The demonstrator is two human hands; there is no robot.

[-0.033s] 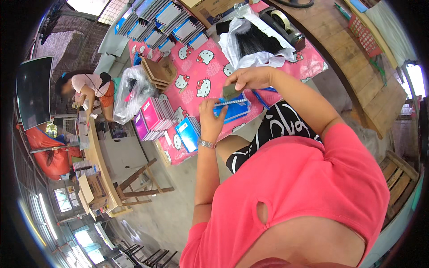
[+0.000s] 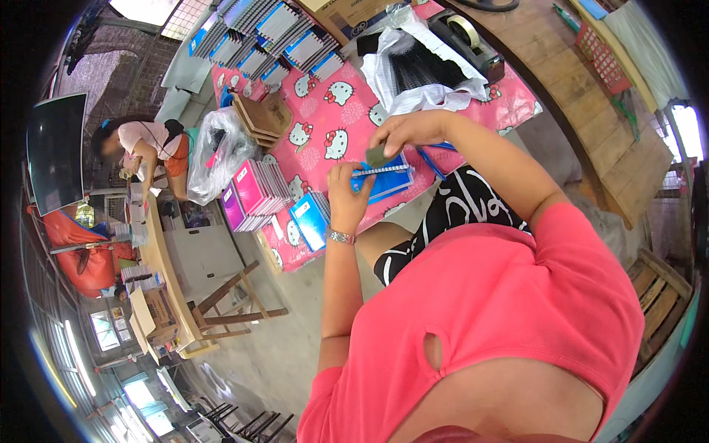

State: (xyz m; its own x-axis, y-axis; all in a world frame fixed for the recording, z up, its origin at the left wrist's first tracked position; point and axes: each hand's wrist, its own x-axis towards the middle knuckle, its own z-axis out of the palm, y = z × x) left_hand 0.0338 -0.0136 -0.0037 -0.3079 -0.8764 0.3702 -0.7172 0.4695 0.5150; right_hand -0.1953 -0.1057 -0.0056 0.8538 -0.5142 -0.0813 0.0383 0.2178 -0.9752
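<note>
Two hands at the spine of a spiral-bound notebook

Head view: the blue notebook [image 2: 391, 186] lies at the centre of reference on the pink patterned tablecloth [image 2: 314, 118], its white spiral binding [image 2: 382, 170] along the far edge; the left hand [image 2: 349, 184], at 9 o'clock, grasps the notebook's left end between thumb and fingers, presumably to keep it from sliding; the right hand [image 2: 413, 131], at 1 o'clock, is closed around a dark olive piece [image 2: 378, 156], held just above the binding, probably so that its lower edge can meet the coil; whether they touch cannot be told; the pink and purple stack [image 2: 256, 193] at 9 o'clock and the smaller blue stack [image 2: 311, 221] at 8 o'clock stand squared, likely for easy reach; the tape dispenser [image 2: 473, 46] sits at 1 o'clock, apparently out of the way
</note>
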